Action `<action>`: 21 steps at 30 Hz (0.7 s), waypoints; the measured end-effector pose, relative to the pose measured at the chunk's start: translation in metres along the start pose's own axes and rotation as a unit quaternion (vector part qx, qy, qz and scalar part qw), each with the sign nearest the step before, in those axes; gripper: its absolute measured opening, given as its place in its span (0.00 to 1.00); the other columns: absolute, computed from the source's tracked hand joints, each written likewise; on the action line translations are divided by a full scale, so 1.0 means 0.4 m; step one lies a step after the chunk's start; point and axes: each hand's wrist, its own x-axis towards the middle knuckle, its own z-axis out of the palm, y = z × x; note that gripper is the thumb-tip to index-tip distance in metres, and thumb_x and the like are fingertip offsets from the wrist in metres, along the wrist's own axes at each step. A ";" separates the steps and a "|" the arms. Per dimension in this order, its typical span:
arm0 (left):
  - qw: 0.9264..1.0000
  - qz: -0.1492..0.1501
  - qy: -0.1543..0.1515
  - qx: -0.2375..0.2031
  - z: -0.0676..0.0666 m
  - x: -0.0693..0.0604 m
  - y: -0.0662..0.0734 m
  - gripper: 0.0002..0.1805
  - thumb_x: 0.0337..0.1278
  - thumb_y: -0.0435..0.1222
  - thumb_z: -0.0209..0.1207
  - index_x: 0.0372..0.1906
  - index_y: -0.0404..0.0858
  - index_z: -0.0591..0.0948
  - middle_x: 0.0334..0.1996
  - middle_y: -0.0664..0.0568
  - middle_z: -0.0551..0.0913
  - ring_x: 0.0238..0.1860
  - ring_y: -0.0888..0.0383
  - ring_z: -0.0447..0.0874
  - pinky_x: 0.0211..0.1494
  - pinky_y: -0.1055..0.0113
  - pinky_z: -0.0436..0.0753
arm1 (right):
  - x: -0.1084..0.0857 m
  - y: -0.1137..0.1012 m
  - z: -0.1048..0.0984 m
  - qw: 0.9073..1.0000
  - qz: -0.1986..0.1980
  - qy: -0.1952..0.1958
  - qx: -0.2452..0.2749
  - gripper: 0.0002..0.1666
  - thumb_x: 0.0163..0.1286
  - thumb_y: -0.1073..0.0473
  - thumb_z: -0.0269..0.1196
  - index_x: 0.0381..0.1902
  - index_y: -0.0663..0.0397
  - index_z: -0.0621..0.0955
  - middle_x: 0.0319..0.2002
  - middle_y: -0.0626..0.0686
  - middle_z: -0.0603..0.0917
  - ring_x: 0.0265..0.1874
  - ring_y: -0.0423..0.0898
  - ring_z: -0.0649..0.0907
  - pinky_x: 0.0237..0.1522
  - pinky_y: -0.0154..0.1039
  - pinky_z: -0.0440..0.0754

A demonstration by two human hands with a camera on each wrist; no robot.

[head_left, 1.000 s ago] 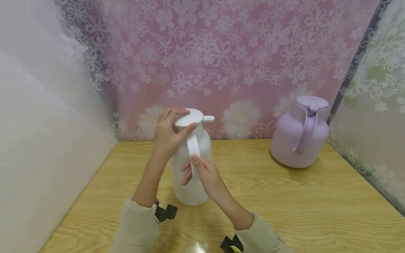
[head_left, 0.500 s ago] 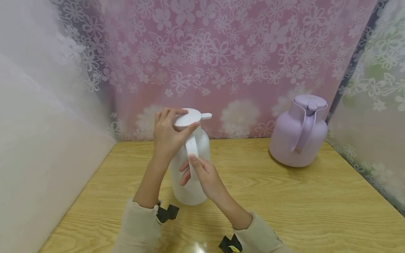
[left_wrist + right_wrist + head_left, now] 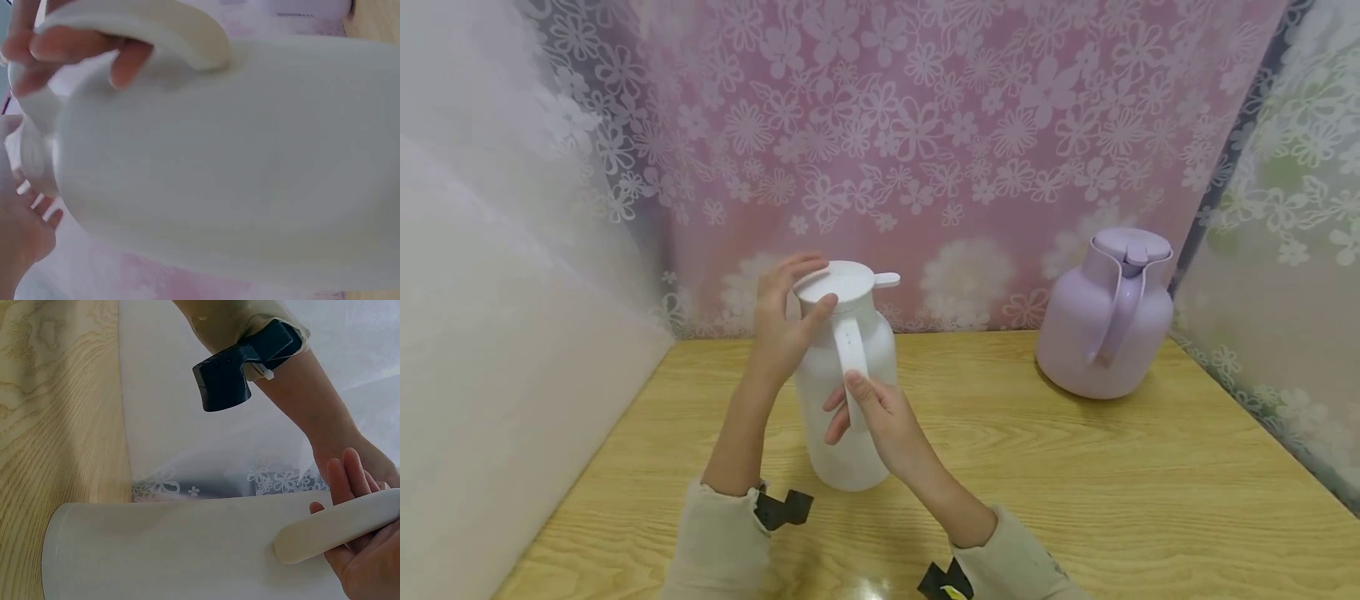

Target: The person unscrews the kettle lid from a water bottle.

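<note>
A white thermos jug (image 3: 850, 450) stands upright on the table in the head view, its handle (image 3: 851, 346) facing me. My left hand (image 3: 775, 329) spans the round white lid (image 3: 838, 282), thumb at the near rim and fingertips at the far left rim. The palm stands off from the lid, and how firmly the fingers press is hard to tell. My right hand (image 3: 883, 421) holds the handle, thumb on top and fingers passing behind it. In the right wrist view the handle (image 3: 337, 528) lies across the right hand's palm. A white tab (image 3: 887, 280) sticks out right of the lid.
A lilac thermos jug (image 3: 1105, 333) stands at the back right of the wood-grain table (image 3: 1000, 467). A pink flowered curtain (image 3: 917, 167) hangs behind, and a pale wall (image 3: 512, 292) borders the left. Dark brackets (image 3: 784, 508) sit at both wrists.
My left hand has shifted left on the lid; its thumb now sits at the near rim and its palm is farther off. My right hand keeps its hold on the handle.
</note>
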 end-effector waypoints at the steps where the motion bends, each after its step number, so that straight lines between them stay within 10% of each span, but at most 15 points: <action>1: 0.999 0.011 -0.002 -0.032 -0.004 -0.001 -0.007 0.18 0.55 0.31 0.56 0.50 0.26 0.74 0.54 0.37 0.72 0.60 0.46 0.61 0.62 0.53 0.58 | 0.000 -0.001 0.000 1.000 0.002 0.000 0.000 0.25 0.77 0.59 0.37 0.32 0.69 0.77 0.19 0.63 0.80 0.25 0.55 0.82 0.47 0.48 0.73; 9: 0.978 0.061 -0.033 -0.195 0.001 -0.004 -0.119 0.22 0.58 0.38 0.51 0.51 0.23 0.71 0.55 0.36 0.71 0.62 0.46 0.61 0.62 0.55 0.62 | 0.002 0.024 -0.001 1.000 -0.007 0.005 0.001 0.27 0.77 0.54 0.38 0.32 0.65 0.78 0.18 0.58 0.81 0.24 0.50 0.82 0.45 0.47 0.74; 21: 0.992 0.081 0.022 -0.098 0.002 -0.010 -0.043 0.32 0.57 0.50 0.57 0.46 0.20 0.73 0.48 0.30 0.73 0.56 0.41 0.66 0.62 0.56 0.60 | 0.002 0.022 -0.002 1.000 -0.008 0.004 -0.001 0.27 0.77 0.52 0.39 0.31 0.64 0.78 0.18 0.57 0.81 0.24 0.50 0.82 0.45 0.44 0.74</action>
